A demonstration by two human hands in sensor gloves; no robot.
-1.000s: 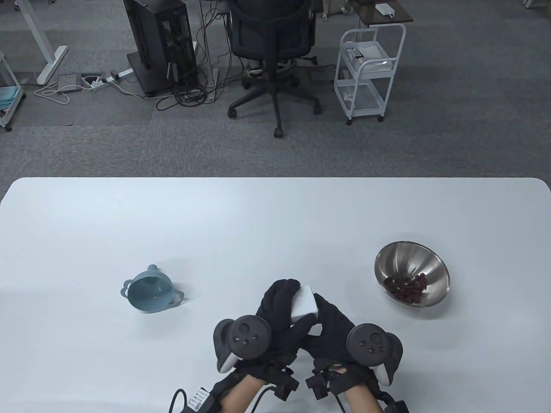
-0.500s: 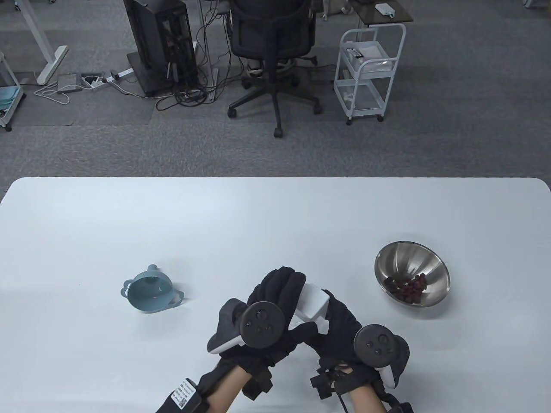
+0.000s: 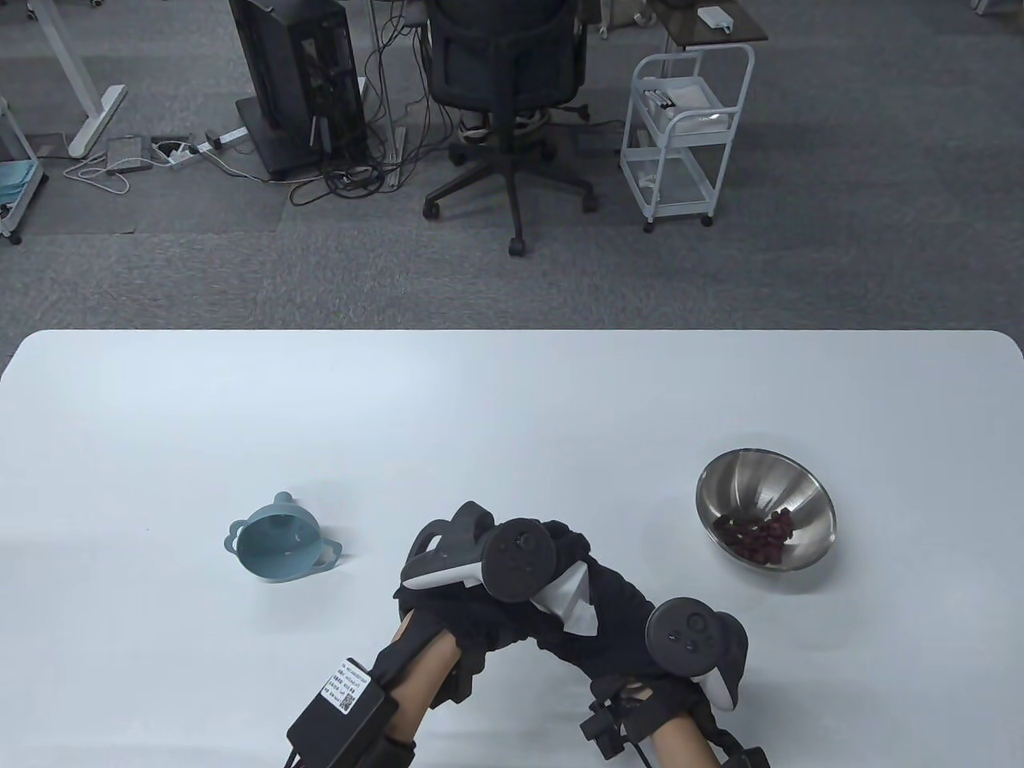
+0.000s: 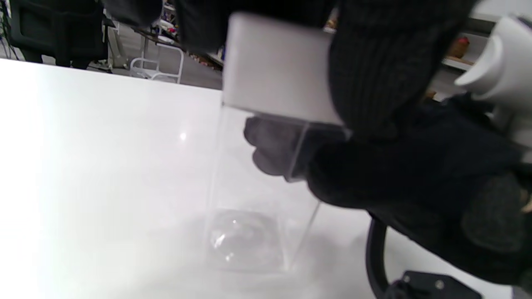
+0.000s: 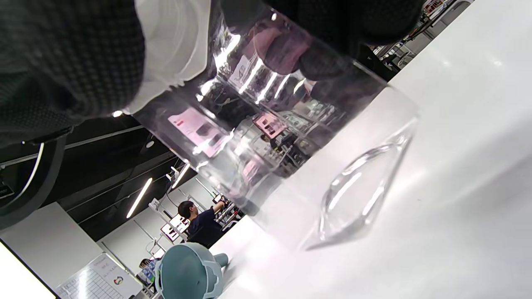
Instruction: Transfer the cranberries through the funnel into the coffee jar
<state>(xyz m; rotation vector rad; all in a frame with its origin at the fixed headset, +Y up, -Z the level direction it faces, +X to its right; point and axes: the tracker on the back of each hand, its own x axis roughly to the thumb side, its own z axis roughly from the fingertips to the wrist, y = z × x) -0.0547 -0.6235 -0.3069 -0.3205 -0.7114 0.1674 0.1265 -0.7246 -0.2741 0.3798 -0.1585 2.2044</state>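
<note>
Near the front edge of the surface (image 3: 512, 416), the clear jar (image 4: 257, 199) stands upright with its white lid (image 4: 278, 66) on; the left hand (image 3: 480, 600) has its grip around the lid, the right hand (image 3: 616, 616) around the body; funnel (image 3: 280, 546) lies left, bowl (image 3: 760, 480) of cranberries (image 3: 756, 534) right, both well apart.
</note>
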